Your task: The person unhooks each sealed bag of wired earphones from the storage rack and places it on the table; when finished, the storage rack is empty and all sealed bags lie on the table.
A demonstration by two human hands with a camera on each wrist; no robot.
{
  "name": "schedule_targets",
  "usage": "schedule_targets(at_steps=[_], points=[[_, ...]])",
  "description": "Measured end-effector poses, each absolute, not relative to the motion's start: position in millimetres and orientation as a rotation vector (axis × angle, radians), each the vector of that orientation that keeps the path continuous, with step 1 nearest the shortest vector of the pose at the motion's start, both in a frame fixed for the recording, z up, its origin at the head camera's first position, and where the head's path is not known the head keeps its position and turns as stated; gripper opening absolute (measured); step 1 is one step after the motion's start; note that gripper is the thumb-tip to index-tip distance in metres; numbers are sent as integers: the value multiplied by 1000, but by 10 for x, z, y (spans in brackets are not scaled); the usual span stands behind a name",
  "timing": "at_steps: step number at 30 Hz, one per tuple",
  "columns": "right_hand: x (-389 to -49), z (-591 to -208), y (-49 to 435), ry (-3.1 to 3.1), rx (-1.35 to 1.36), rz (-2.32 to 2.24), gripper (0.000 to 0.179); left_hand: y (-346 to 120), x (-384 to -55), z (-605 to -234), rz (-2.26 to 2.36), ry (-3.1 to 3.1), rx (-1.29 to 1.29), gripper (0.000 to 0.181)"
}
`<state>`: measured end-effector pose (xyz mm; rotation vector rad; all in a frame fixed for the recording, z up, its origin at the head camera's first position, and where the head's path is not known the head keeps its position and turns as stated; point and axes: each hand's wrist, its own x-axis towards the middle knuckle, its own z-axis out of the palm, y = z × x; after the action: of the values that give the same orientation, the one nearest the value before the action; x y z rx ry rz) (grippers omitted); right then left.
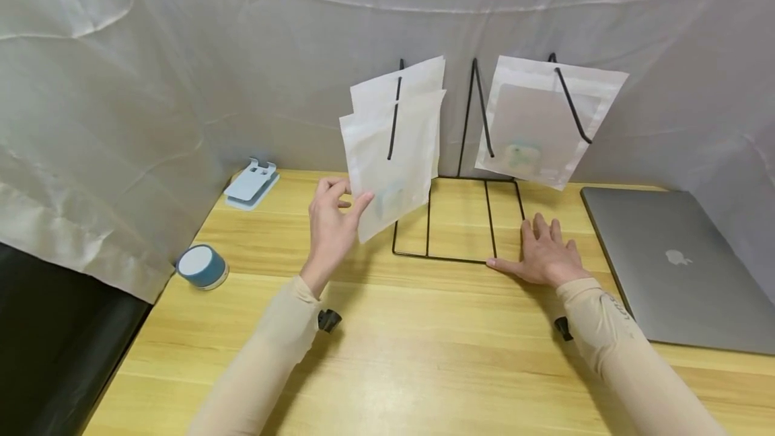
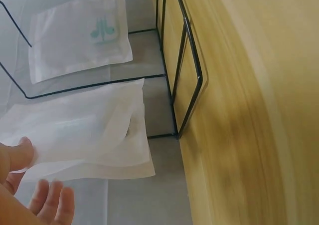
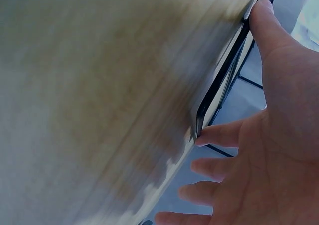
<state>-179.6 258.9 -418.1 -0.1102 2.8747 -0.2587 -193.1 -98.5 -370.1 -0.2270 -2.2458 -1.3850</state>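
Observation:
A black wire display rack (image 1: pixel 459 260) stands on the table, its hooks rising at the back. White translucent pouches (image 1: pixel 418 147) hang overlapping on its left hook. At the left edge of the front pouch, my left hand (image 1: pixel 329 227) pinches it between thumb and fingers; the thumb (image 2: pixel 22 155) lies on its face. Another white pouch (image 1: pixel 539 113) hangs on the right hook, with teal shapes (image 2: pixel 102 31) showing through. My right hand (image 1: pixel 552 254) rests at the rack base's front right corner, fingers spread, with thumb and index fingertip at the wire (image 3: pixel 219 80). The middle hook (image 1: pixel 484 113) carries nothing.
A closed grey laptop (image 1: pixel 678 274) lies to the right of my right hand. On the left are a blue round speaker-like cylinder (image 1: pixel 202 266) with a white top and a pale blue folding stand (image 1: pixel 251 184). Grey cloth (image 1: pixel 303 73) hangs behind the wooden table (image 1: pixel 412 355).

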Motion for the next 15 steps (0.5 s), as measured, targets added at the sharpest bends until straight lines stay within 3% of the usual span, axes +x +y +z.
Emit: schedule_targets(at_steps=[15], points=[[-1800,-4178,2597,2868,-115,-254,127,-1341,-1511,-3687,-1401,-2286,-275,19]])
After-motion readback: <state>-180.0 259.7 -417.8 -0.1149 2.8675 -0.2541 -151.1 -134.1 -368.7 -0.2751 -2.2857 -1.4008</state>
